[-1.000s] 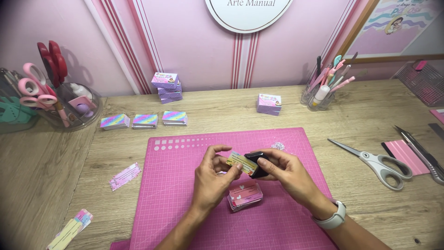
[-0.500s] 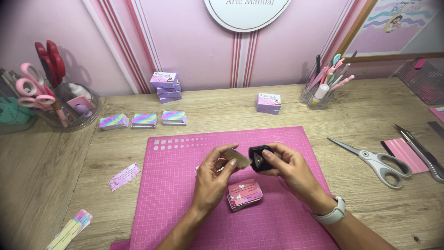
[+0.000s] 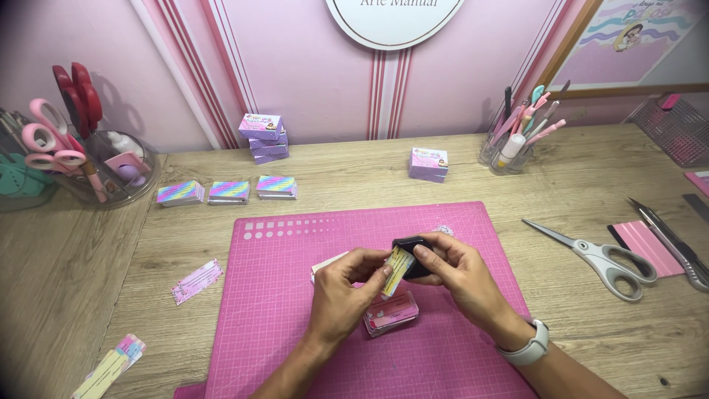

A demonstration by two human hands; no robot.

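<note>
We see our two hands meeting over a pink cutting mat, which we use as our landmark. Nearest us on the mat, just under the hands, lies a small clear case with pink contents. Above it, our left hand pinches a small pale yellow card between thumb and fingertips. Our right hand, with a white watch on its wrist, has its fingers curled around a small black tool that touches the card's far end. Right of the mat rest grey-handled scissors. Left of the mat lies a pink paper strip. Beyond the mat's far edge sit three rainbow card stacks and a purple box.
</note>
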